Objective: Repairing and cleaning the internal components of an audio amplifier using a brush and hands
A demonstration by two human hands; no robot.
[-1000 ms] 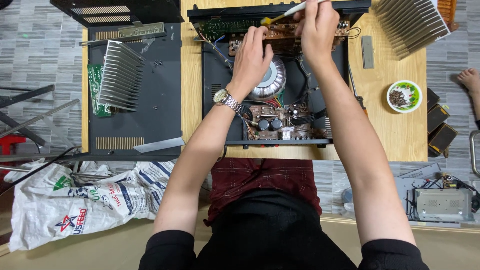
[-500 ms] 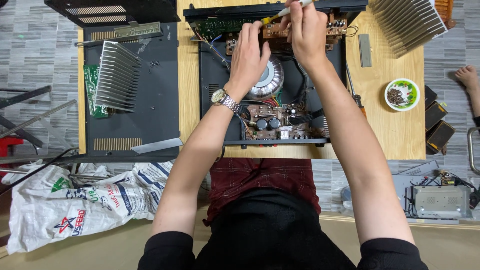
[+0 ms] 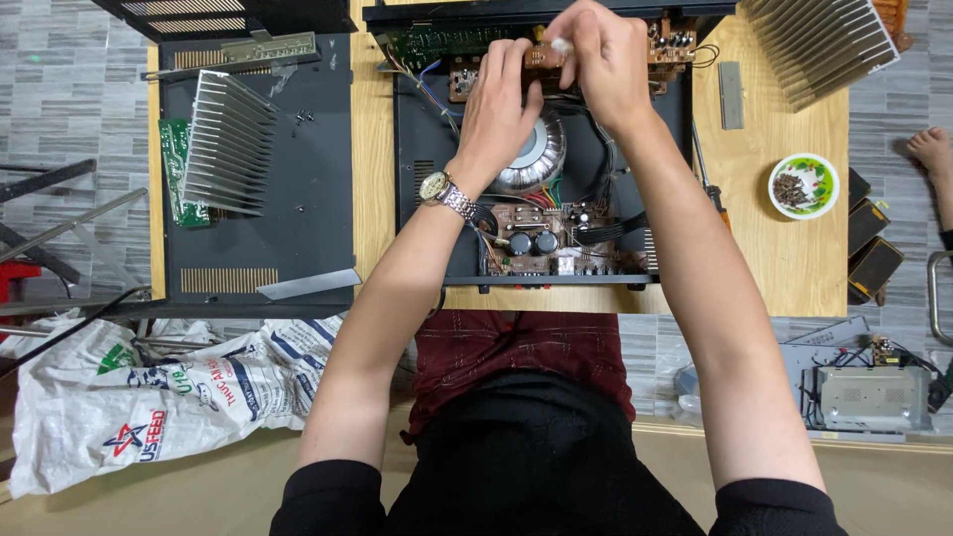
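Both hands work at the far end of an opened black amplifier chassis (image 3: 427, 199) that lies on a wooden table (image 3: 784, 258). The left hand (image 3: 499, 104), with a metal wristwatch (image 3: 442, 191) on its wrist, has its fingers curled together over the edge of a small brown circuit board (image 3: 541, 58) and presses on it. The right hand (image 3: 606, 60) sits just beside the left, touching it, fingers pinched shut on a small white tool tip (image 3: 561, 45) over the same board; what the tool is cannot be told. Just below the left hand lies a round silver transformer (image 3: 531, 159), and nearer the wrists a crowded board with two black capacitors (image 3: 533, 241). Well off to the left of the left hand rests a finned heat sink (image 3: 228, 144); off to the right of the right hand stands a small bowl of screws (image 3: 803, 185).
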